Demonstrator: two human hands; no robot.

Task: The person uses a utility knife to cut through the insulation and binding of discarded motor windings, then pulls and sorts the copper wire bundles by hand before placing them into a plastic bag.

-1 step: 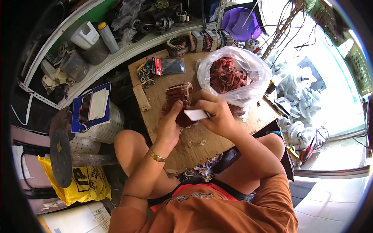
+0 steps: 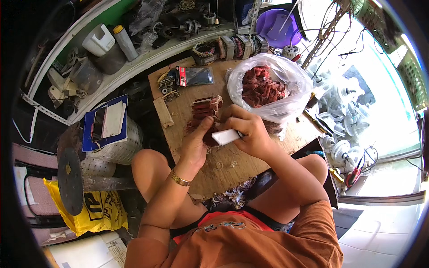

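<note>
My left hand (image 2: 195,144) grips a dark red motor stator (image 2: 205,109) over the wooden board, thumb laid along its near side. Pale lacing runs over the bundled coil at the stator's right edge. In my right hand (image 2: 250,129) is a white, flat-handled tool (image 2: 225,136), its handle pointing left and toward me. The fingers of that hand are bent against the stator's right side. The tool's working end is hidden behind them. Short pale string scraps (image 2: 233,164) lie on the board just nearer to me.
A clear plastic bag (image 2: 297,87) of dark red pieces stands at the board's (image 2: 178,127) far right. Far left on it are a flat package (image 2: 196,76), small metal parts (image 2: 167,87) and a wood block (image 2: 163,112). Pliers (image 2: 322,125) and white plastic parts (image 2: 344,111) lie to the right.
The white-handled tool has tilted slightly in my right hand, its near corner now a little lower. Both hands keep nearly the same place at the stator.
</note>
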